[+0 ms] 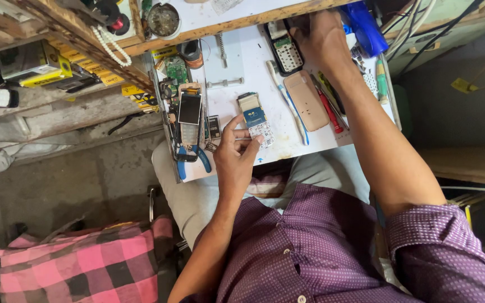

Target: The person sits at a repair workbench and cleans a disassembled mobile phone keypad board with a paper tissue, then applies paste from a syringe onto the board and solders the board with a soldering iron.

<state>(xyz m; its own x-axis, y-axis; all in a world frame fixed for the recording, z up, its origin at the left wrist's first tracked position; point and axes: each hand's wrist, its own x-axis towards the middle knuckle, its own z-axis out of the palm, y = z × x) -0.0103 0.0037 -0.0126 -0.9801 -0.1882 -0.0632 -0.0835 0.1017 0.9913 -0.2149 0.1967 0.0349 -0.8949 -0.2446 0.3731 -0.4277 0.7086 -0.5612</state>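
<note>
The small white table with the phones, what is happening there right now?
A person in a purple shirt sits at a white work table covered with phone parts. The left hand holds an opened keypad phone at the near edge of the table. The right hand reaches to the far side, resting by another opened phone. Between them lie a toothbrush and a beige back cover. Blue-handled pliers and a phone with a dark screen lie at the left.

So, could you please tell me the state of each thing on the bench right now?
Keypad phone: opened, left hand on it.
Second phone: back off, right hand touching it.
Beige cover: detached, lying flat.
Toothbrush: lying flat.
Pliers: lying at bench edge.
</note>
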